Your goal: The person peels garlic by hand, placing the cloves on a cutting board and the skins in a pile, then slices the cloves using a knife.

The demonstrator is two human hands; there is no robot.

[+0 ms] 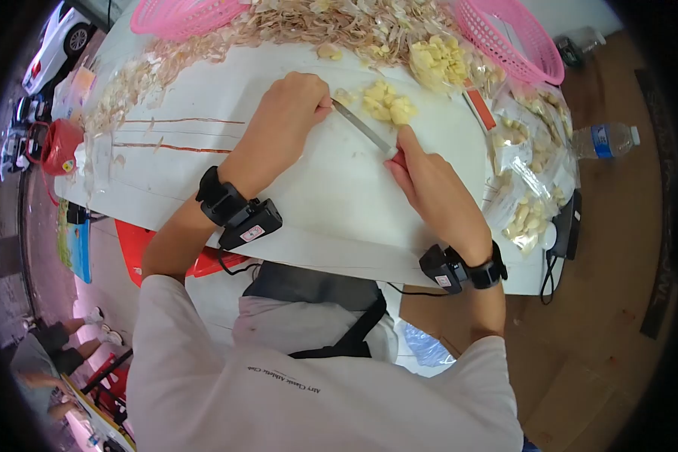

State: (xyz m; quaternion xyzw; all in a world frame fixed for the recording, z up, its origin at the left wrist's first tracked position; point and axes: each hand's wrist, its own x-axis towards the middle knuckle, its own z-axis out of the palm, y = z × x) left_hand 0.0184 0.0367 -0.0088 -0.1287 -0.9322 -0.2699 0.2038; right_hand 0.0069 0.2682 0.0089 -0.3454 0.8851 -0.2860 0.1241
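Note:
My right hand (433,184) is closed around the handle of a small knife (361,128), its blade pointing up and left. The blade's tip reaches the fingers of my left hand (290,113), which is closed with its back toward me. Whatever those left fingers hold is hidden. Just beyond the blade lies a small heap of peeled garlic cloves (388,104) on the white table (346,196). Farther back, more pale cloves sit in a clear plastic bag (438,64).
Dry garlic skins (331,22) cover the table's far side. Two pink baskets stand there, one left (184,16), one right (531,45). Bagged garlic (531,166) fills the right edge, near a water bottle (604,141). A red pail (59,147) is at left; another person (41,369) sits lower left.

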